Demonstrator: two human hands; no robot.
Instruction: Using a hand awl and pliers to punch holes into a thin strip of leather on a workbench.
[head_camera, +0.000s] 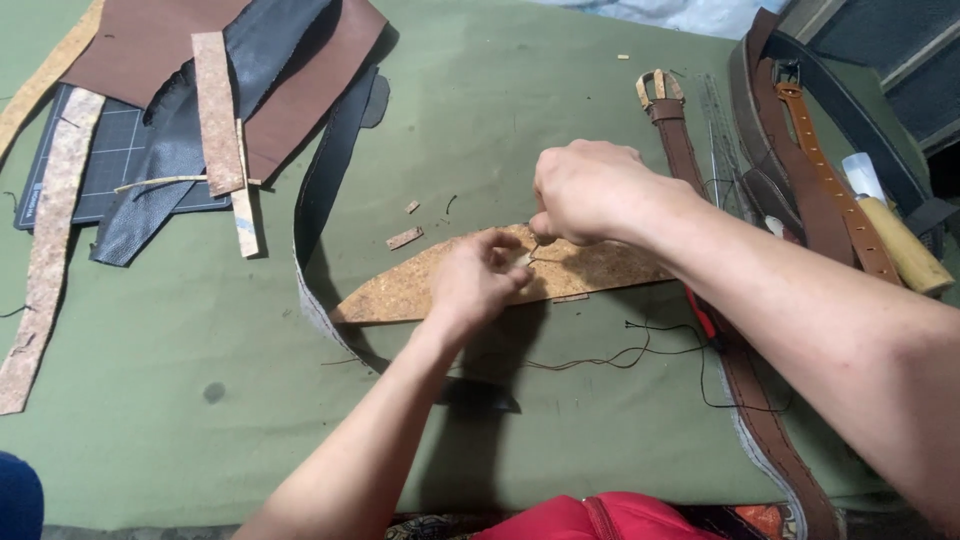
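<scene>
1. The left hand (478, 282) lies on the cork piece (500, 275), fingers curled and pinching at its upper edge near the middle.
2. The right hand (585, 190) hovers just above that same spot, closed in a loose fist, its fingertips pinching something thin; whether needle or thread, I cannot tell from here.
3. The cork piece is a long, curved sliver, pointed at its left end, lying flat in the middle of the green tabletop (180, 420).
4. A dark thread (640, 352) trails over the cloth below the cork, looping off to the right.
5. A black strap (325, 200) curves around the cork's left end, standing partly on its edge.
6. Small cork scraps (405, 238) lie just above the cork's left half.
7. To the right, a brown belt (690, 160) with a buckle at the far end runs down the tabletop, passing under the right forearm.
8. Further right lie more belts (830, 190), one tan with punched holes, and a wooden-handled tool (905, 250) beside them.
9. At the far left, a cutting mat (110, 160) carries brown and black leather sheets (290, 80) and a cork strip (217, 110).
10. Another long cork strip (45, 260) runs down the left edge of the mat onto the cloth.
11. Something red (600, 518) shows at the near edge.
</scene>
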